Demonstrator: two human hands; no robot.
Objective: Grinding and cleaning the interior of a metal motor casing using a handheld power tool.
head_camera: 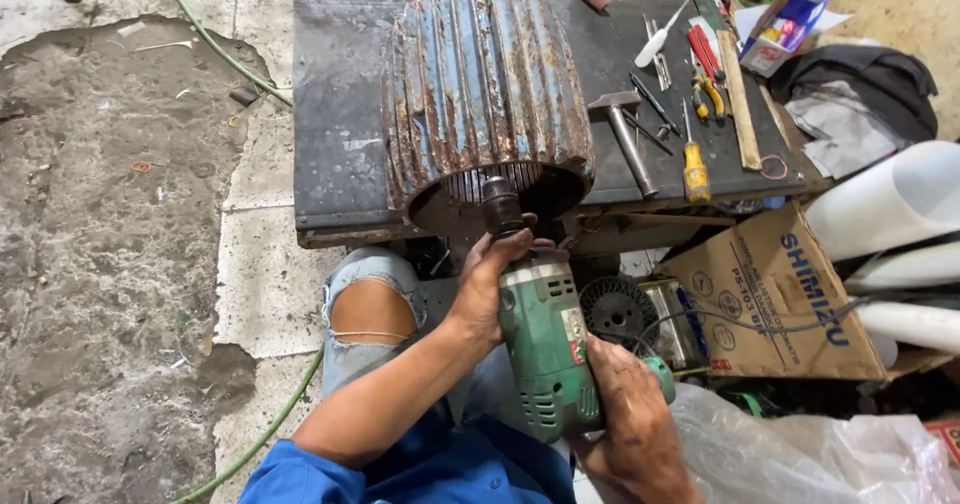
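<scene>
The green power drill [545, 349] lies between both hands, nose up toward the rusty ribbed motor housing [485, 89] on the dark surface [335, 94]. The left hand [490, 279] has its grip closed round the drill's front; the right hand [625, 404] is clamped on its rear. Its black chuck seems to reach inside the housing's open end. The casing is scuffed, with vent slots.

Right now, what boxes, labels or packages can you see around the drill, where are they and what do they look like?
Cardboard box: right of the hands, below the bench edge; brown, open, blue print on its side.
Small carton: top right, beside the bench; white, blue and red, rectangular.
Label: on the green drill body, between the left hand and right hand; small, red and white.
No screens or signs.
</scene>
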